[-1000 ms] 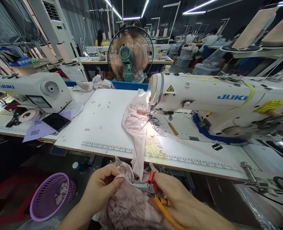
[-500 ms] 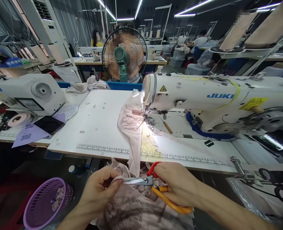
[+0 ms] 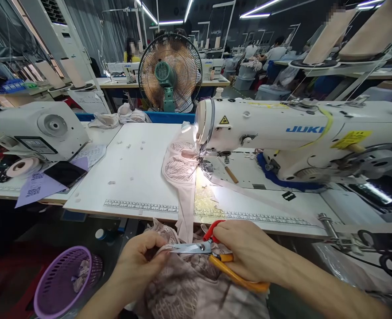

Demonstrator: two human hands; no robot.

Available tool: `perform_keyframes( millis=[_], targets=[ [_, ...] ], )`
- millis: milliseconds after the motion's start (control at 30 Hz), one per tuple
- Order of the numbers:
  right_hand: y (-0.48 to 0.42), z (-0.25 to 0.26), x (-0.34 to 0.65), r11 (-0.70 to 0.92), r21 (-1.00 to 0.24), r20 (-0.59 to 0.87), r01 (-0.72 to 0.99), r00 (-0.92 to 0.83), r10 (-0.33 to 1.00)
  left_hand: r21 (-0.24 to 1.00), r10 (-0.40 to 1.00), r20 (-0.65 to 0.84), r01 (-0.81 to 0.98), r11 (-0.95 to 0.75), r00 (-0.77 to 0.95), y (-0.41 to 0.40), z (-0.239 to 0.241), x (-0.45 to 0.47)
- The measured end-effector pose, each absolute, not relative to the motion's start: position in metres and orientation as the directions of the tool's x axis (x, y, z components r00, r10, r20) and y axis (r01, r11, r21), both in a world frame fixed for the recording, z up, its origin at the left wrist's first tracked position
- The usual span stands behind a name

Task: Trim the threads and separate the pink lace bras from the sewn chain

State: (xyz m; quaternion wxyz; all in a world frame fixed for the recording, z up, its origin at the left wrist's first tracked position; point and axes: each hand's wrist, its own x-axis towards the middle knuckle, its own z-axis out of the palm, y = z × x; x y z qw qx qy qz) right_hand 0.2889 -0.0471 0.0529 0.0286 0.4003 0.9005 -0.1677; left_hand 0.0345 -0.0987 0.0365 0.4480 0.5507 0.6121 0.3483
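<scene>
While left hand [image 3: 141, 256] pinches fabric [image 3: 177, 290], right hand [image 3: 245, 246] grips scissors [image 3: 200, 247].

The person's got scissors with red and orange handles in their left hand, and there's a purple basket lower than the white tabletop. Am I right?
Not quite: the scissors are in the right hand, as the head view shows. They do have red and orange handles, and the purple basket is lower than the white tabletop.

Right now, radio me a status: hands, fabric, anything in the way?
Left hand: pinching pink fabric. Right hand: gripping scissors, blades at fabric. Hanging strap close behind.
</scene>
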Motion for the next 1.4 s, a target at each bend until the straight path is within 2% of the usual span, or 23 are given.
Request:
perform_keyframes(
  millis=[200,400,533,700,867,967,1133,1400],
  targets=[
    [-0.046,0.072,0.284,0.604,-0.202,-0.350,0.771,-0.633,0.690,0.929,0.992,-0.119,0.357,0.098,0.038,-0.100,0.014,0.027],
    [-0.045,0.068,0.282,0.648,-0.201,-0.333,0.735,-0.673,0.660,0.919,0.974,-0.206,0.361,0.159,0.095,-0.097,0.034,0.034],
    [-0.045,0.067,0.281,0.651,-0.248,-0.309,0.718,-0.695,0.649,0.905,0.948,-0.297,0.350,0.242,0.112,-0.094,0.046,0.037],
    [-0.044,0.069,0.278,0.611,-0.283,-0.365,0.739,-0.672,0.644,0.909,0.928,-0.359,0.262,0.324,0.098,-0.093,0.043,0.039],
    [-0.044,0.073,0.277,0.603,-0.281,-0.440,0.746,-0.659,0.611,0.876,0.863,-0.474,0.190,0.442,0.175,-0.091,0.049,0.040],
    [-0.045,0.076,0.277,0.582,-0.295,-0.475,0.758,-0.645,0.598,0.868,0.840,-0.497,0.129,0.480,0.216,-0.089,0.050,0.041],
    [-0.045,0.075,0.278,0.598,-0.250,-0.493,0.762,-0.632,0.598,0.850,0.812,-0.524,0.087,0.520,0.257,-0.087,0.048,0.042],
    [-0.045,0.060,0.284,0.558,-0.286,-0.495,0.779,-0.618,0.610,0.843,0.808,-0.537,0.179,0.507,0.241,-0.085,0.051,0.041]
  ],
)
